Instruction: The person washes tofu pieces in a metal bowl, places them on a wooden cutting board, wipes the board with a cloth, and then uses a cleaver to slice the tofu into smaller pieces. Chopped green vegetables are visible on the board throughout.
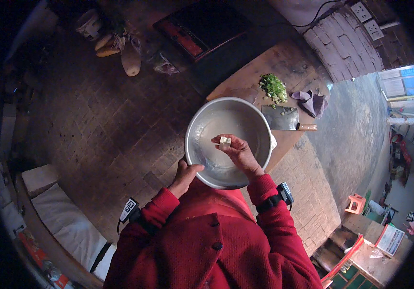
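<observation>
My left hand (185,175) grips the lower left rim of a round metal basin (190,151), its thumb over the edge. Above the basin's inside, my right hand (238,153) holds a small pale block (225,143) between thumb and fingers. The basin looks wet inside, with what seems to be shallow cloudy liquid. Close to its right side, a cleaver (282,118) with a wooden handle lies on a wooden board (235,81). Chopped green onion (273,87) is heaped above the blade, and a few pieces lie on the blade. A crumpled purplish cloth (312,103) rests right of the onion.
A black induction cooktop (203,27) stands beyond the board. On the brick floor (120,123), a large root or gourd (131,62) and plastic bags lie at the upper left. A cushioned seat (68,220) is at lower left, an orange stool (355,203) at right.
</observation>
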Available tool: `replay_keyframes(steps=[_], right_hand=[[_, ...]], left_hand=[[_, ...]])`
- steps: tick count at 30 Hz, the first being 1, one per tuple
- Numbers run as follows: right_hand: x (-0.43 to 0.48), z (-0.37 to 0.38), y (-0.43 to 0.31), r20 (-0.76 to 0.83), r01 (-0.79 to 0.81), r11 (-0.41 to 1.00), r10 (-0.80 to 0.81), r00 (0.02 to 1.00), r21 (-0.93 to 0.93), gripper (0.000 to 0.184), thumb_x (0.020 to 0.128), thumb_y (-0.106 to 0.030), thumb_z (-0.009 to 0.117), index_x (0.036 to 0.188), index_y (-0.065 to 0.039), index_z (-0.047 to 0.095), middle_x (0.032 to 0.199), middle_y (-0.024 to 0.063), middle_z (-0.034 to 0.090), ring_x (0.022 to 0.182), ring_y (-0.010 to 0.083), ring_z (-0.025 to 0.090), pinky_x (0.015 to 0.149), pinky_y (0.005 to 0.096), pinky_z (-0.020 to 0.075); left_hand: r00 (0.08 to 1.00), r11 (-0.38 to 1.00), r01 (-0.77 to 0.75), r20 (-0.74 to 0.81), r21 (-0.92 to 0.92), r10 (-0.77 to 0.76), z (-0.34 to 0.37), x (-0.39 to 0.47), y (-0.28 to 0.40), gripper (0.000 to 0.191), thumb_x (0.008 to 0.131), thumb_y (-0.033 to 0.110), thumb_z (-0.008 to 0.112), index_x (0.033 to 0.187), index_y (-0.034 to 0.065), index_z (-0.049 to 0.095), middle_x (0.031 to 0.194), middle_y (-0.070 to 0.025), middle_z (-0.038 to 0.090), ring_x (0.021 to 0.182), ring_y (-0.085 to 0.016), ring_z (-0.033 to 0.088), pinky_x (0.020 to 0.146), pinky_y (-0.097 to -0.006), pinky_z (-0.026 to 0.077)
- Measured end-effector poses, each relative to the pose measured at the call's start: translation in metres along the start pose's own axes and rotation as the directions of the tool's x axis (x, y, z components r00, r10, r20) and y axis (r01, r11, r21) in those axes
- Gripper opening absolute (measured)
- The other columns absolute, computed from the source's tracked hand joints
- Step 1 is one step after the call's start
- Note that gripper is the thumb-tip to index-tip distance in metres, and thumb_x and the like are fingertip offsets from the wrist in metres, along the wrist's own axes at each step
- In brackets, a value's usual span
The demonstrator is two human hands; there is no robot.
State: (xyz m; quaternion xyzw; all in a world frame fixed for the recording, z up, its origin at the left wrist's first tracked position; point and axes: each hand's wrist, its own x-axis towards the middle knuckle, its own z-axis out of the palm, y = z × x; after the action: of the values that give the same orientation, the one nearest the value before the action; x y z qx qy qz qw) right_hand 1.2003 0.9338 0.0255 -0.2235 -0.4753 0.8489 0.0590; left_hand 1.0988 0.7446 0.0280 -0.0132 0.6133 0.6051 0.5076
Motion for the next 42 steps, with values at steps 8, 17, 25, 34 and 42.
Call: replay_keyframes(steps=[8,17,25,34,42], right_hand=[[0.016,-0.036,0.016,-0.131,-0.097,0.102,-0.405,0.905,-0.990,0.039,0.077,-0.027,0.068,0.107,-0.005,0.056,0.096,0.0159,0.053,0.089,0.0334,0.052,0.076,0.0432,0.0450],[0.020,-0.018,0.023,-0.172,-0.224,-0.079,-0.412,0.895,-0.972,0.052,0.072,-0.016,0.065,0.120,-0.008,0.047,0.110,0.0138,0.050,0.102,0.0337,0.048,0.078,0.0440,0.0454],[0.015,-0.008,0.022,-0.089,-0.097,0.006,-0.456,0.886,-0.995,0.050,0.071,-0.009,0.061,0.119,-0.006,0.047,0.106,0.0160,0.051,0.101,0.0355,0.049,0.080,0.0442,0.0460],[0.017,-0.002,0.030,-0.017,-0.048,-0.073,-0.386,0.922,-0.996,0.047,0.075,-0.012,0.057,0.121,-0.006,0.049,0.101,0.0147,0.054,0.096,0.0325,0.054,0.078,0.0436,0.0468],[-0.005,0.017,-0.015,-0.113,-0.244,0.962,0.257,0.960,0.119,0.045,0.084,-0.007,0.056,0.127,-0.002,0.046,0.089,0.0042,0.055,0.078,0.0158,0.058,0.070,0.0293,0.0501]], left_hand=[[1.000,1.000,-0.013,-0.005,0.001,0.013,0.003,-0.001,0.001,0.038,0.068,0.011,0.065,0.104,-0.0003,0.059,0.096,-0.0080,0.063,0.089,-0.019,0.058,0.084,-0.0323,0.044],[1.000,1.000,-0.019,0.022,-0.019,0.019,-0.001,0.000,-0.006,0.037,0.069,0.010,0.064,0.105,0.0005,0.059,0.095,-0.0062,0.063,0.089,-0.017,0.058,0.082,-0.0313,0.044],[0.998,0.998,-0.064,0.013,0.005,0.064,0.000,0.002,-0.009,0.034,0.070,0.009,0.064,0.102,0.0007,0.060,0.094,-0.0053,0.064,0.087,-0.015,0.058,0.079,-0.0301,0.045],[0.998,0.998,-0.056,0.023,0.017,0.056,0.001,0.003,-0.009,0.035,0.070,0.010,0.063,0.103,-0.0002,0.060,0.096,-0.0052,0.063,0.087,-0.015,0.057,0.081,-0.0304,0.044],[0.995,0.996,-0.086,0.052,-0.009,0.087,-0.001,0.004,-0.011,0.035,0.071,0.011,0.062,0.104,-0.0009,0.059,0.094,-0.0054,0.063,0.086,-0.016,0.057,0.080,-0.0305,0.045]])
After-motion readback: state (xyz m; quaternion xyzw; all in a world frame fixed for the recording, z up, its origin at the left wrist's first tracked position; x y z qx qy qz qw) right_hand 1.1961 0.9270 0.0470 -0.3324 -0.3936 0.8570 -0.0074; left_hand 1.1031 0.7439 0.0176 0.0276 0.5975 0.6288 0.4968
